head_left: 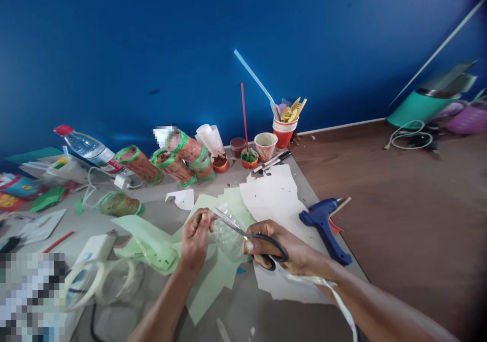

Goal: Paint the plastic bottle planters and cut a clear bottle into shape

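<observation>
My right hand (272,243) grips a pair of scissors (266,241) with black handles, fingers in the loops. The slim metal blades point up and left, their tips close to my left fingers. My left hand (197,238) is closed in a pinch on what looks like the edge of a crinkled clear plastic piece (227,238). That plastic spreads between my hands, below the blades. Pale green paper (211,276) lies under it, and a torn white sheet (272,192) is beyond my right hand. A white strip (340,301) hangs by my right wrist.
Green-rimmed brown tubes (140,167) stand at the back, beside a plastic bottle (91,149). Paint cups (249,158) and a utensil cup (284,133) line the wall. A blue glue gun (325,228) lies at the right edge. Tape rolls (85,281) are front left.
</observation>
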### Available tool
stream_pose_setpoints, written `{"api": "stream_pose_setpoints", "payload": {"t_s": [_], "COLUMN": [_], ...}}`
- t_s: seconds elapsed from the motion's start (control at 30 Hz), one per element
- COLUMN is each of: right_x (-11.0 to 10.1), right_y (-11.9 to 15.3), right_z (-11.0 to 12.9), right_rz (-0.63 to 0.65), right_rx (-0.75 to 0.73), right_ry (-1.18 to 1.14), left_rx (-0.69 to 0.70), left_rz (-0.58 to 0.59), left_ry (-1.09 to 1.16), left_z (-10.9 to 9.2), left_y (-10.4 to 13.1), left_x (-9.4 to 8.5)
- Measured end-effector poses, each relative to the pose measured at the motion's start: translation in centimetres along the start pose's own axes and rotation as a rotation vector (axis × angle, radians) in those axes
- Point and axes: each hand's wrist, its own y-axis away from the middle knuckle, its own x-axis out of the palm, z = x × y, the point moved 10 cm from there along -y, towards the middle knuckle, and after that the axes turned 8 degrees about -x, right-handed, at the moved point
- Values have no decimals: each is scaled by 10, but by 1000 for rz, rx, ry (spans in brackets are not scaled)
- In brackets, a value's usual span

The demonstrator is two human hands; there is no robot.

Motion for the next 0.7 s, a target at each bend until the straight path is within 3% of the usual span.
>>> {"api": "stream_pose_setpoints", "payload": {"t_s": [0.7], "right_x": [-4], "right_y": [-3], "right_z": [-10], "right_rz": [-45], "right_rx": [32], "right_ry": [-18], "left_rx": [-32], "left_rz": [15], "left_ry": [27], "left_z": [9], "left_y": [1], "left_x": [5]}}
